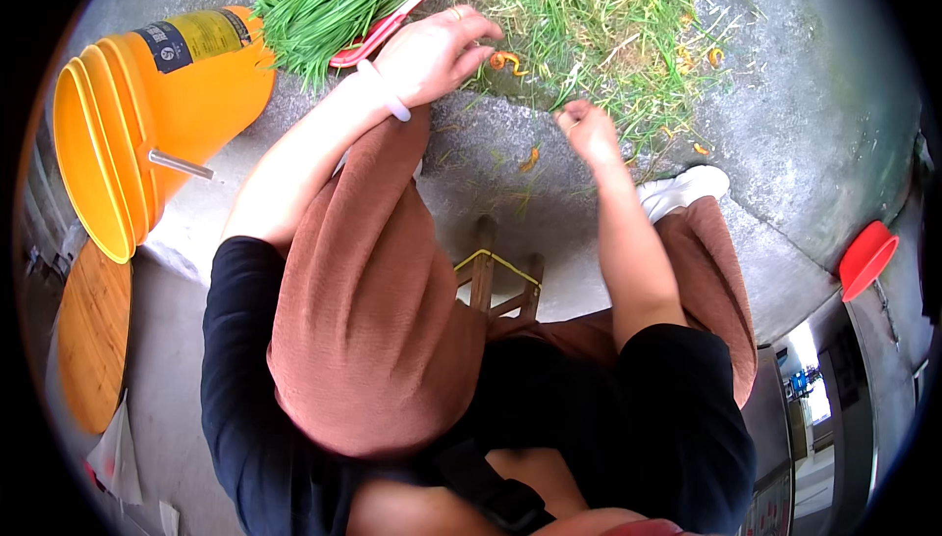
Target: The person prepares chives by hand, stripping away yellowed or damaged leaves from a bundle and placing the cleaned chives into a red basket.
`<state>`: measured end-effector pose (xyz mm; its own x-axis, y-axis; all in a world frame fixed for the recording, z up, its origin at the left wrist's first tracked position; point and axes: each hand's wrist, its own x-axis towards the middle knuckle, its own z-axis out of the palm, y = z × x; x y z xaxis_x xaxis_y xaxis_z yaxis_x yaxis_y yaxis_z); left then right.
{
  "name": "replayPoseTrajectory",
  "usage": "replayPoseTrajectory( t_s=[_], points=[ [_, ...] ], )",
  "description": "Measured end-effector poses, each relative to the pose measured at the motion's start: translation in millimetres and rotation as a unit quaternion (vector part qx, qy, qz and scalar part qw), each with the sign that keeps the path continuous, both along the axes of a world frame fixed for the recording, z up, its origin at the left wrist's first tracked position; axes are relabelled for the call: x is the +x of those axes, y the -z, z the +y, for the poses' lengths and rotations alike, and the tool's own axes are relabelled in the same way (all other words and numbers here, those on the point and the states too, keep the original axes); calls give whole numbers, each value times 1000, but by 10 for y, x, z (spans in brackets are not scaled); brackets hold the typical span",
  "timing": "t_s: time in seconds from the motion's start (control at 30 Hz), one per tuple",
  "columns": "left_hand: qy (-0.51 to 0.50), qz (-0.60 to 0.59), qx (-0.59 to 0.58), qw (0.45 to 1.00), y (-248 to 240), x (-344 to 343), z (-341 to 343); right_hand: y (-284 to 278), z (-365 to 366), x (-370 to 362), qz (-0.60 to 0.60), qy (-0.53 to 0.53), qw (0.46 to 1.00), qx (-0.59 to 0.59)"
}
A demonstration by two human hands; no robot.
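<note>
My left hand, with a pale bangle at the wrist, rests by my raised knee. Its fingers are loosely bent, thumb apart, and nothing shows between them. Just beyond it, a red-rimmed basket holds a thick bunch of long green chives. A curled orange peel lies near the left fingertips. My right hand is pinched closed over the near edge of a heap of green and yellowed trimmings. A bit of green shows at its fingertips, too small to make out.
Nested orange buckets lie tipped at the left, above a wooden round top. A wooden stool stands beneath me. My white shoe is beside the heap. A red dustpan is at the far right.
</note>
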<state>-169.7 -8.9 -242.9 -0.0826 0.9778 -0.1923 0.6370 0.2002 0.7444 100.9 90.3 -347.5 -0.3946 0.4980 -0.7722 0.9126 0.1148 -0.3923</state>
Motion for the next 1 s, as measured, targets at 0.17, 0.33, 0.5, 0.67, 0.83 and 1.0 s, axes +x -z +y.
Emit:
replayPoseTrajectory(
  t_s=[0.17, 0.33, 0.5, 0.67, 0.83, 1.0],
  points=[
    [50, -15, -30, 998, 101, 114, 101, -232, 1099, -274, 45, -154, 980, 119],
    [43, -72, -160, 984, 189, 125, 334, -977, 1863, -636, 80, -457, 863, 201],
    [-199, -181, -296, 917, 555, 318, 797, -1129, 1612, -529, 237, -228, 943, 40],
    [-310, -47, -174, 933, 1149, 299, 1034, -560, 1352, -262, 353, 23, 928, -120],
    [-280, -55, -208, 936, 1400, 229, 1030, -449, 1466, -182, 320, 153, 921, -159],
    [-315, -149, -248, 904, 1348, 402, 1112, -526, 1429, -274, 312, 122, 923, -187]
  ],
)
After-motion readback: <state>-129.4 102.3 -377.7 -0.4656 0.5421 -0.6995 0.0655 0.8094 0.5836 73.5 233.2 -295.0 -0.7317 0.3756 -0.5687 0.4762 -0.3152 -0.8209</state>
